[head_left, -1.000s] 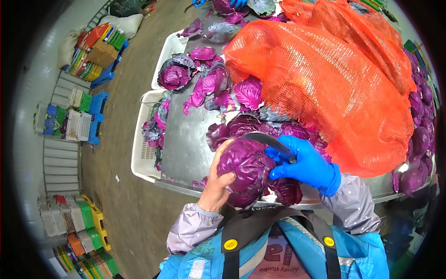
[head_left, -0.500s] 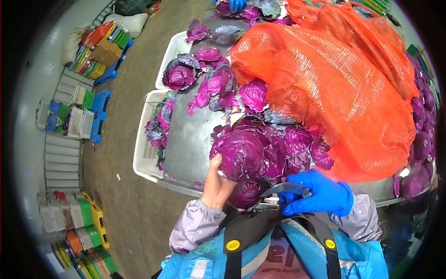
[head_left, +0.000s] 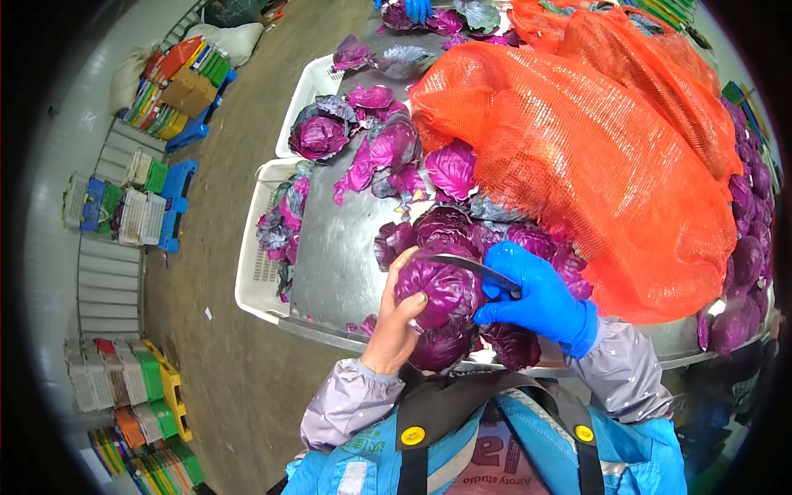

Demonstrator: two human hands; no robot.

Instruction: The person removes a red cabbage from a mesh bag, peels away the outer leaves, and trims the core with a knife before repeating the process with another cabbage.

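Knife (head_left: 464, 263) back up from its low spot 0.5 s ago to the cabbage (head_left: 445, 290); looks like working position. Left hand (head_left: 393, 330): fingers round cabbage, above desk (head_left: 330, 247) edge. Right hand (head_left: 540, 301): fingers gripping knife.

Btm ctr: shirt (head_left: 505, 460) w/ small dark txt, approx. "Airoty studio"; bigger ltrs above, approx. "la", partly hidden. Btm, L of ctr: green chars (head_left: 365, 445) on blue vest (head_left: 320, 472), too blurry to read. Yellow badges (head_left: 413, 436) on dark straps (head_left: 415, 472), lower ctr: marks too sm. to read.
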